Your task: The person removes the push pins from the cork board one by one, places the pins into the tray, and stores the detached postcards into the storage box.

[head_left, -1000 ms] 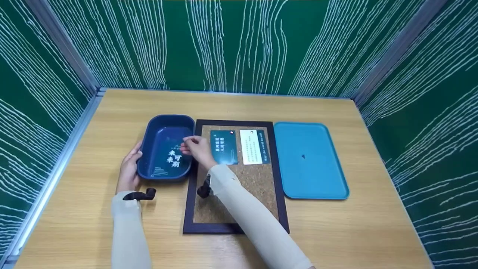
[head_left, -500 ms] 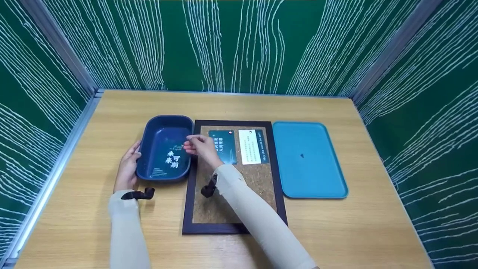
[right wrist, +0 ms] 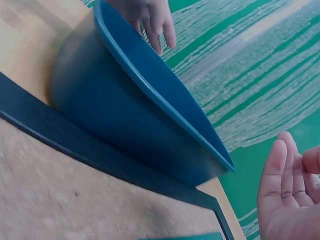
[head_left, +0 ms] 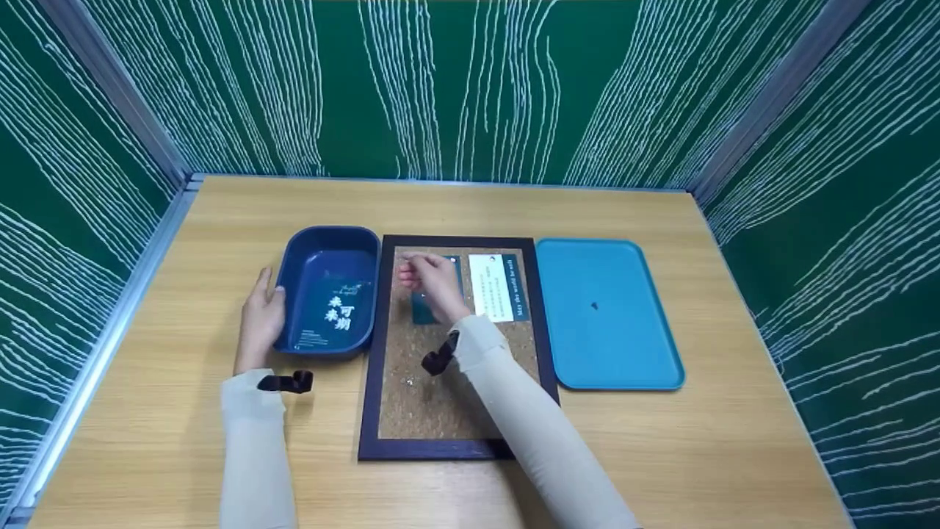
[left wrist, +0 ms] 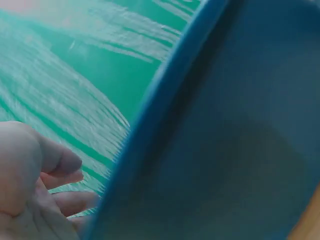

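Observation:
In the head view, a deep blue plastic basin (head_left: 294, 257) holds a dark green card (head_left: 323, 323) with white lettering. My left hand (head_left: 259, 316) is at the basin's left side, fingers extended; the left wrist view shows them relaxed near its wall. My right hand (head_left: 435, 285) is over the upper left of a dark-framed corkboard (head_left: 418, 397), with fingers loosely bent and nothing visible between them. It partly hides a green card (head_left: 424, 312) on the cork. Beside that lies a white-and-green card (head_left: 493, 288).
A flat blue tray (head_left: 609, 330) lies right of the corkboard, along its frame. All stand on a wooden table (head_left: 455, 206) enclosed by green walls (head_left: 499, 88) with white lines. A black camera mount (head_left: 439, 354) is strapped to the right wrist.
My right hand has moved right, from the basin's right rim to above the green card. My left hand has shifted slightly at the basin's left side. The basin and cards stay put.

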`<state>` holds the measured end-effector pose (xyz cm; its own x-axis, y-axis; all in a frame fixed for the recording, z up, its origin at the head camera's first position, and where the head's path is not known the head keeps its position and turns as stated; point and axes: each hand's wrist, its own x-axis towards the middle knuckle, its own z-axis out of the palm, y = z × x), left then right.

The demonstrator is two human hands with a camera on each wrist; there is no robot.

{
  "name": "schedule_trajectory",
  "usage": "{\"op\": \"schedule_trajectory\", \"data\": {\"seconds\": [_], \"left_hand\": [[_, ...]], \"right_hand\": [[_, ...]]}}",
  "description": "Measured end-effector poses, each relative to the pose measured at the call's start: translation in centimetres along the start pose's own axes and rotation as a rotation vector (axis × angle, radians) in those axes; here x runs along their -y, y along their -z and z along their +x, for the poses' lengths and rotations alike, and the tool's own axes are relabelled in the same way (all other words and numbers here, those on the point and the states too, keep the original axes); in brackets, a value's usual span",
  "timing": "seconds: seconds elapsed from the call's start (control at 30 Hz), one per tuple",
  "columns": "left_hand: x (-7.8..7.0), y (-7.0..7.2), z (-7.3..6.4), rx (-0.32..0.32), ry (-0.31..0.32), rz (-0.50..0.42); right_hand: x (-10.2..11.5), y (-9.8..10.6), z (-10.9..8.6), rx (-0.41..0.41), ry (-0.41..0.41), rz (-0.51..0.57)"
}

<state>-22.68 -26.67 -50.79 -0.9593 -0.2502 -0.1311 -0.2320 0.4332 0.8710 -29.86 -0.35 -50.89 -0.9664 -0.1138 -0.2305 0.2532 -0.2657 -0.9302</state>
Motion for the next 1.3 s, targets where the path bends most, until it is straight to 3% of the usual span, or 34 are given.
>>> {"op": "schedule_trajectory", "data": {"seconds": [0.23, 0.43, 0.87, 1.07, 1.3], "left_hand": [[-3.5, -2.4, -0.8, -0.058, -0.233, 0.190], [-6.0, -5.5, -1.5, -0.043, -0.364, 0.327], [-10.2, -13.1, -2.4, 0.091, -0.479, 0.520], [-10.7, -16.3, -2.1, 0.155, -0.535, 0.557], [-10.8, -20.1, -1.8, 0.255, -0.543, 0.622]], "right_hand": [[0.9, 2.4, 0.7, -0.019, -0.023, 0.091], [1.7, 4.7, 0.9, -0.035, -0.034, 0.035], [2.6, 11.1, 1.9, -0.088, -0.063, -0.081], [2.6, 13.1, 2.4, -0.135, -0.052, -0.085], [2.4, 15.1, 2.8, -0.155, -0.065, -0.072]]}}
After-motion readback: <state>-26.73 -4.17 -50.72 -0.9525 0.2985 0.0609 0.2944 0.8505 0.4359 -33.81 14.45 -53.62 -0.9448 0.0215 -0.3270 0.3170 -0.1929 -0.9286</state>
